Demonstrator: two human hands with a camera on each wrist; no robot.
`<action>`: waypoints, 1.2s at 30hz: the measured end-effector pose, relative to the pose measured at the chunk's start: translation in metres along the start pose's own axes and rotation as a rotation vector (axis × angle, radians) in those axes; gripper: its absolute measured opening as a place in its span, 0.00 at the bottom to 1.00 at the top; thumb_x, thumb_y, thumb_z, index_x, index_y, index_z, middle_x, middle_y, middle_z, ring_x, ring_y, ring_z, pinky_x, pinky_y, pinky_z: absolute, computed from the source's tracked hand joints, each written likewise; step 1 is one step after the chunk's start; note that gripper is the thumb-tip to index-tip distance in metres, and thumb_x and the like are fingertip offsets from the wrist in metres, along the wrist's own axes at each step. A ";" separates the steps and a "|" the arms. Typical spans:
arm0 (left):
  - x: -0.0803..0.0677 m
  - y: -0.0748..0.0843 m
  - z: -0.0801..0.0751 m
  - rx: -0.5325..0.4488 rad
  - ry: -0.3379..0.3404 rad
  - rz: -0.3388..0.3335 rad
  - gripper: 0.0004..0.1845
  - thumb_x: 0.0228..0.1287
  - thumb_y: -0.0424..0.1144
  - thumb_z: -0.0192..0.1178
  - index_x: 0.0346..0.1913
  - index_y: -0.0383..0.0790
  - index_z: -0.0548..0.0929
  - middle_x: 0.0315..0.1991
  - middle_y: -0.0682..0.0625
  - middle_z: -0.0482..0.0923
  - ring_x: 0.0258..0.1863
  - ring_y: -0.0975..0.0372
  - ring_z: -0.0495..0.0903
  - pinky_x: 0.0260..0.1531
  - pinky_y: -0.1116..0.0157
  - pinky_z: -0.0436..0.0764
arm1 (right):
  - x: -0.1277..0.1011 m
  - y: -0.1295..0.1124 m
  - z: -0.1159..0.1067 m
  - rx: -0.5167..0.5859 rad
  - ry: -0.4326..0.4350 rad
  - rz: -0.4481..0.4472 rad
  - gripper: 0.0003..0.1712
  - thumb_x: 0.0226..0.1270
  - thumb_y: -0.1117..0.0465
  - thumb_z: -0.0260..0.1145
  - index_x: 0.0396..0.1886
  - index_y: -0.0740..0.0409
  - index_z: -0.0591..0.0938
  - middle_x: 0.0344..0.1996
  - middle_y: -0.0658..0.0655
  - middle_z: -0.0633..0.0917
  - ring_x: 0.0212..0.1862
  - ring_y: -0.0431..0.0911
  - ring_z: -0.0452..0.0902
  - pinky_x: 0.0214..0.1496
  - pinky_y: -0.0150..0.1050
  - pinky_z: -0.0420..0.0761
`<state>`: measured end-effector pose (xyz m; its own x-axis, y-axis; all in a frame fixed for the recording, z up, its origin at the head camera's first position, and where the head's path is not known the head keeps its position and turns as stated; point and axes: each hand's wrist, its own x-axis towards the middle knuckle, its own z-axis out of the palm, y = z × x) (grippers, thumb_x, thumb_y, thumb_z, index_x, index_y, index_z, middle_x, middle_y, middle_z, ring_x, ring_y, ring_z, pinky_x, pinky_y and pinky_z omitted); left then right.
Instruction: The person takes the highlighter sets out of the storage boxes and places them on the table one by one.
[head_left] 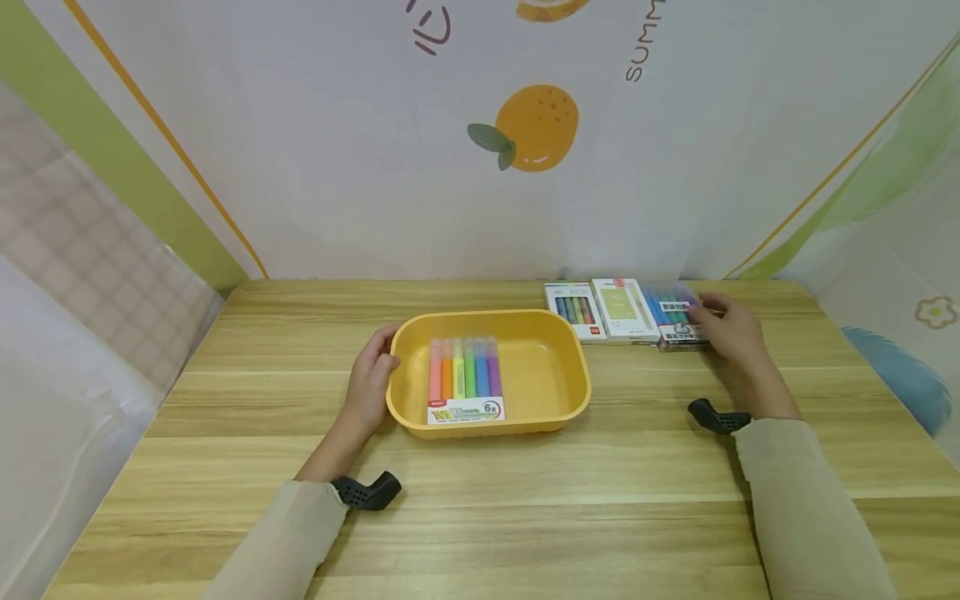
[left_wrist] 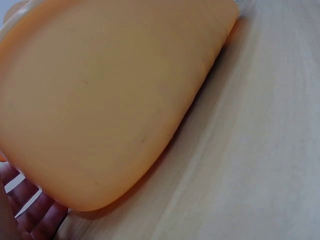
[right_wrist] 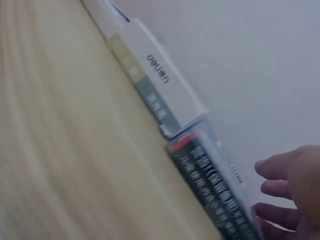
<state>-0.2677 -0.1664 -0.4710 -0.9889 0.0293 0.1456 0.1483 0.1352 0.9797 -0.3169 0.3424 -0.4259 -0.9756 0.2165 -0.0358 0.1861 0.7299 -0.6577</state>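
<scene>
step in hand, by the look of it: packs going into the yellow tray (head_left: 570,379), one in, next being picked. 6-pack of highlighters (head_left: 464,379) lies flat in the tray's left half. three packs in a row at far right of the wooden table (head_left: 225,500): small pen pack (head_left: 574,310), white box (head_left: 624,308), blue pen pack (head_left: 673,319).

r hand (head_left: 729,331) over the right end of the blue pen pack, fingers spread, loosely bent, touching or just above it; wrist view is blurred, can't tell if contact is made, no grip closed yet. forearm angled in from near right, palm down.

l hand (head_left: 372,379) cupped vs tray's left wall, fingers curled on the rim, steadying it.

next move prob calls for closing thumb + fingers across the pack's width, lift, carry left into tray's bare right half.
</scene>
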 end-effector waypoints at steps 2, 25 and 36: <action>-0.001 -0.001 -0.001 0.004 0.003 -0.002 0.27 0.67 0.31 0.40 0.68 0.33 0.71 0.61 0.36 0.74 0.54 0.53 0.74 0.49 0.77 0.75 | -0.001 -0.003 -0.001 0.011 -0.009 0.022 0.39 0.79 0.43 0.47 0.77 0.66 0.62 0.73 0.75 0.66 0.72 0.70 0.60 0.71 0.64 0.62; 0.000 -0.006 0.004 -0.006 0.016 0.008 0.27 0.66 0.30 0.42 0.67 0.31 0.72 0.61 0.35 0.76 0.54 0.51 0.75 0.48 0.76 0.76 | -0.029 -0.059 -0.022 0.064 -0.110 -0.163 0.43 0.76 0.37 0.50 0.77 0.62 0.63 0.75 0.71 0.64 0.73 0.69 0.60 0.66 0.64 0.69; 0.002 -0.004 0.000 -0.003 0.014 0.021 0.27 0.66 0.31 0.42 0.67 0.33 0.73 0.60 0.36 0.76 0.53 0.54 0.75 0.48 0.76 0.76 | -0.050 -0.103 -0.017 0.004 -0.062 -0.269 0.37 0.74 0.36 0.52 0.74 0.51 0.71 0.69 0.61 0.75 0.54 0.45 0.73 0.41 0.29 0.75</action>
<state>-0.2698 -0.1666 -0.4747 -0.9856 0.0182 0.1679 0.1688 0.1319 0.9768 -0.2848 0.2674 -0.3437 -0.9952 -0.0252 0.0948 -0.0813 0.7534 -0.6525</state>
